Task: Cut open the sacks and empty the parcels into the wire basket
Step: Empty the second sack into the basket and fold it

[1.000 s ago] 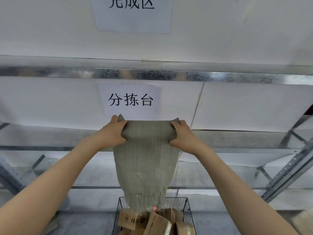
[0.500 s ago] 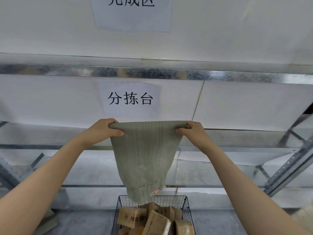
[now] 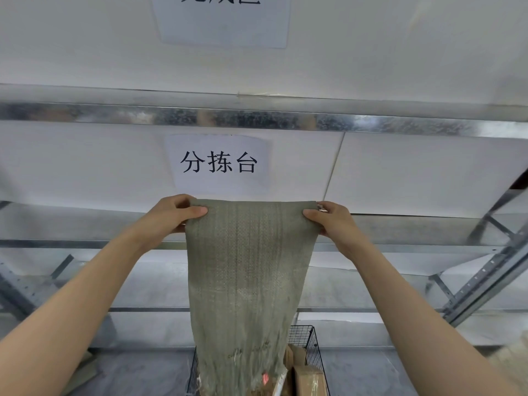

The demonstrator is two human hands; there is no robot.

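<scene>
Sack of grey-green woven cloth hung flat and limp, its top edge stretched level between both hands. The left grip pinched the top left corner, thumb on the near face; the right grip pinched the top right corner the same way. Its frayed lower end hung over the left part of the wire basket, where brown parcels lay just right of it. A paper sign hung on the white panel behind.
</scene>
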